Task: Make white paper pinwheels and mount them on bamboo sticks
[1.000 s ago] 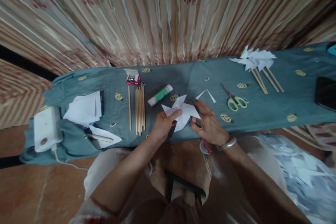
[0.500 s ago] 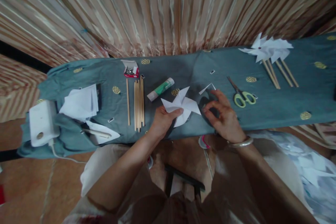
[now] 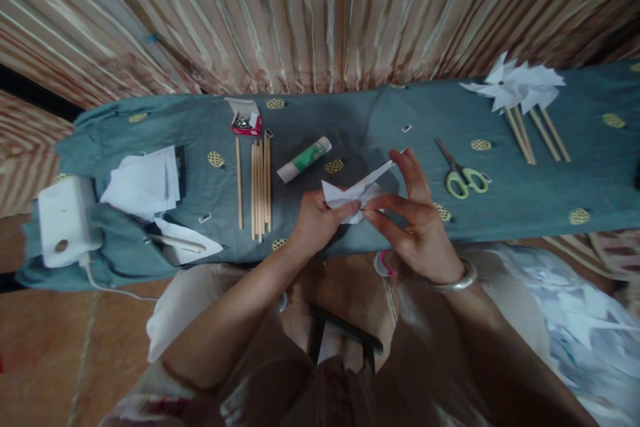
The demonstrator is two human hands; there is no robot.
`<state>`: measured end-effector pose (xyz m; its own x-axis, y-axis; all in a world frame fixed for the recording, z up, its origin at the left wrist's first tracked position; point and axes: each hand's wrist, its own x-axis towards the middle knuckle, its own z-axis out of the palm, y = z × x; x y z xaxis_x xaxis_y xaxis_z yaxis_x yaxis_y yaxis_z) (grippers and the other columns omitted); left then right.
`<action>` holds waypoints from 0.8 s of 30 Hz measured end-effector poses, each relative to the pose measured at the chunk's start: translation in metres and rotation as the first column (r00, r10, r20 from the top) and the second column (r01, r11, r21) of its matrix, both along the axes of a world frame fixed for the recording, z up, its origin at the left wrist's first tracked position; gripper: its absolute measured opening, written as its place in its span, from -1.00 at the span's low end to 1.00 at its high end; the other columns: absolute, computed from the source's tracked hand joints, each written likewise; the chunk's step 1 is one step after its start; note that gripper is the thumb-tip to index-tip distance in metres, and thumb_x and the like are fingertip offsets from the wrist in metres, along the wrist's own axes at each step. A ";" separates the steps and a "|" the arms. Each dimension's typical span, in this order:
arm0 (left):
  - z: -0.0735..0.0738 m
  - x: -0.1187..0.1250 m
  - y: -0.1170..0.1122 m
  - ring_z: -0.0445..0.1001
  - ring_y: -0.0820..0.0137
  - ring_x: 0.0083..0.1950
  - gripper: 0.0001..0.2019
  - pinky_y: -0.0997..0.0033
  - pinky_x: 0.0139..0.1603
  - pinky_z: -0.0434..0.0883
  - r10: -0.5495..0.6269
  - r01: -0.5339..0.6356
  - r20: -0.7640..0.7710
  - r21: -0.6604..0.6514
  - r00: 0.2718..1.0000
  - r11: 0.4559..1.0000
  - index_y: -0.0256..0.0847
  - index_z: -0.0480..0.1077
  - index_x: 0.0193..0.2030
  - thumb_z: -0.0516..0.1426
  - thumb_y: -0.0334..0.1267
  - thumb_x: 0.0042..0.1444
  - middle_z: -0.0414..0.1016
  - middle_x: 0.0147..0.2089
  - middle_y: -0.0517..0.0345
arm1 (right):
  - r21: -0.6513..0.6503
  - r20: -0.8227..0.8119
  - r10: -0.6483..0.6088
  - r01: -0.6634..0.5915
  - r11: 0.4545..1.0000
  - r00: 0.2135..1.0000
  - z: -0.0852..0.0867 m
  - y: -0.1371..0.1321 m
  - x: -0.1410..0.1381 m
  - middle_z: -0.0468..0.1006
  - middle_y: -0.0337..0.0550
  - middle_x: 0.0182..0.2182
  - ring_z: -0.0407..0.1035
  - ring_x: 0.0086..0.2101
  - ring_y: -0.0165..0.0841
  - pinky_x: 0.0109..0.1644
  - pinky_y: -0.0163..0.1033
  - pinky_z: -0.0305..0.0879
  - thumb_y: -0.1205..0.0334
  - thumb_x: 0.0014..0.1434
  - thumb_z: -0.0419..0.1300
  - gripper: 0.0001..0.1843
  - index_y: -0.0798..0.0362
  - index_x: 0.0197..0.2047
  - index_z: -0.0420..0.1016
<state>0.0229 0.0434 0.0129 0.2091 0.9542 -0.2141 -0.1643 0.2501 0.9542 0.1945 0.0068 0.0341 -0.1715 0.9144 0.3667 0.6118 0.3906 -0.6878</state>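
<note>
My left hand (image 3: 320,219) grips a white paper pinwheel (image 3: 340,195), its thumb lying across the middle of the folds. The pinwheel is tilted over the table, and one long narrow blade or strip of paper points up to the right. My right hand (image 3: 417,217) meets it from the other side. Its thumb and index finger are pinched together at the pinwheel near the left thumb, while the other fingers are raised by the tip of the long strip. Whether something small sits between those fingertips is hidden. Beyond the hands lies a green and white glue stick (image 3: 305,160).
Wooden sticks (image 3: 261,190) lie left, below an open red box of small metal pieces (image 3: 246,121). Farther left are paper sheets (image 3: 143,180), a pen (image 3: 177,243) and a white power adapter (image 3: 67,220). Scissors (image 3: 463,177) and finished pinwheels (image 3: 523,87) lie right.
My right hand has moved left and down onto the pinwheel, its fingertips now touching it. The pinwheel has tilted. The folded paper scrap no longer shows separately on the table.
</note>
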 end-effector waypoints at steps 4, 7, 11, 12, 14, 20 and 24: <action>0.002 -0.002 0.000 0.45 0.45 -0.43 -0.82 0.47 -0.36 0.38 -0.019 0.020 -0.018 0.043 1.000 0.999 -0.27 0.56 -0.42 0.36 -0.23 -0.17 0.56 -0.45 0.22 | 0.002 -0.001 -0.019 0.019 1.000 1.000 -0.001 0.001 0.001 0.11 -0.54 0.39 -0.20 0.43 -0.01 0.48 0.34 -0.22 0.21 0.23 0.24 -0.91 -0.21 -0.24 0.56; 0.003 -0.004 0.000 0.44 0.46 -0.44 -0.85 0.49 -0.37 0.38 -0.038 0.041 -0.056 0.057 0.998 0.998 -0.27 0.56 -0.42 0.34 -0.25 -0.14 0.55 -0.47 0.23 | -0.012 0.001 -0.020 0.020 1.000 1.000 0.000 0.001 0.000 0.16 -0.50 0.37 -0.16 0.43 0.01 0.46 0.36 -0.14 0.20 0.23 0.24 -0.90 -0.23 -0.24 0.57; 0.002 -0.005 0.001 0.44 0.46 -0.44 -0.85 0.49 -0.38 0.38 -0.046 0.050 -0.053 0.076 0.998 0.996 -0.28 0.55 -0.43 0.35 -0.25 -0.13 0.55 -0.47 0.23 | -0.045 0.004 -0.018 0.018 0.999 1.000 0.002 0.001 -0.001 0.25 -0.45 0.33 -0.18 0.43 0.02 0.43 0.36 -0.06 0.16 0.24 0.24 -0.93 -0.18 -0.29 0.56; 0.002 -0.005 0.001 0.44 0.46 -0.44 -0.85 0.49 -0.38 0.38 -0.046 0.051 -0.053 0.083 0.998 0.995 -0.28 0.55 -0.42 0.35 -0.25 -0.13 0.55 -0.47 0.23 | -0.051 0.004 -0.019 0.019 0.999 1.000 0.002 0.001 -0.001 0.27 -0.44 0.32 -0.18 0.43 0.01 0.43 0.36 -0.07 0.17 0.24 0.24 -0.92 -0.18 -0.30 0.55; 0.002 -0.005 0.001 0.43 0.47 -0.45 -0.85 0.50 -0.38 0.38 -0.053 0.058 -0.056 0.095 0.997 0.994 -0.28 0.55 -0.43 0.35 -0.25 -0.12 0.54 -0.47 0.23 | -0.060 0.003 -0.022 0.022 0.998 1.000 0.003 0.001 -0.001 0.30 -0.45 0.31 -0.17 0.43 0.00 0.45 0.35 -0.10 0.18 0.24 0.24 -0.92 -0.18 -0.30 0.55; 0.002 -0.006 0.001 0.38 0.50 -0.49 -0.86 0.53 -0.42 0.35 -0.070 0.079 -0.087 0.105 0.994 0.991 -0.27 0.54 -0.45 0.34 -0.25 -0.11 0.51 -0.51 0.25 | -0.066 0.010 -0.023 0.024 0.998 1.000 0.003 0.001 -0.001 0.26 -0.42 0.34 -0.17 0.43 0.02 0.44 0.38 -0.13 0.17 0.24 0.24 -0.92 -0.15 -0.30 0.55; 0.002 -0.006 0.001 0.38 0.50 -0.48 -0.87 0.53 -0.42 0.35 -0.078 0.087 -0.079 0.110 0.994 0.990 -0.27 0.54 -0.44 0.33 -0.25 -0.10 0.51 -0.51 0.24 | -0.069 0.008 -0.020 0.021 0.997 1.000 0.002 0.002 0.000 0.27 -0.43 0.33 -0.15 0.43 0.01 0.45 0.37 -0.14 0.19 0.23 0.24 -0.93 -0.18 -0.27 0.56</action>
